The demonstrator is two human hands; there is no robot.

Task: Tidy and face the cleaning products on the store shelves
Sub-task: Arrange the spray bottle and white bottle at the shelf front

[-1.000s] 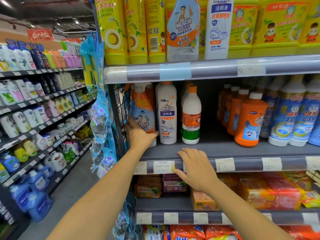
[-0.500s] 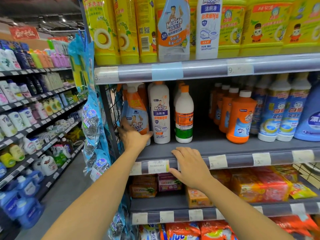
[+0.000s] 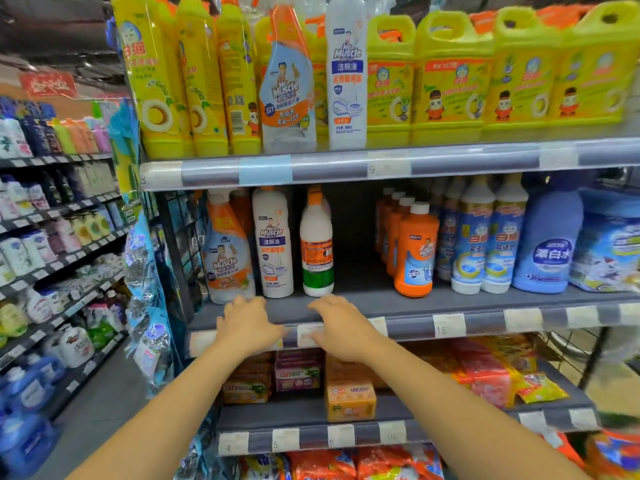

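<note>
On the middle shelf (image 3: 363, 301) stand an orange Mr Muscle spray bottle (image 3: 227, 251), a tall white Mr Muscle bottle (image 3: 273, 242) and a white bottle with an orange and green label (image 3: 317, 244), all upright with labels facing out. My left hand (image 3: 247, 323) rests palm down on the shelf's front edge just below the spray bottle, holding nothing. My right hand (image 3: 341, 329) lies flat on the same edge below the white bottles, fingers relaxed. A gap in the shelf separates these bottles from an orange bottle (image 3: 415, 251) further right.
Blue and white bottles (image 3: 491, 237) and a large blue bleach bottle (image 3: 550, 244) fill the right of the shelf. Yellow detergent jugs (image 3: 450, 81) line the shelf above. Soap packs (image 3: 349, 400) lie on the shelf below. Another aisle of bottles runs on the left.
My left hand has let go of the orange spray bottle and come back onto the shelf edge. My right hand stays on the edge. The view has tilted up.
</note>
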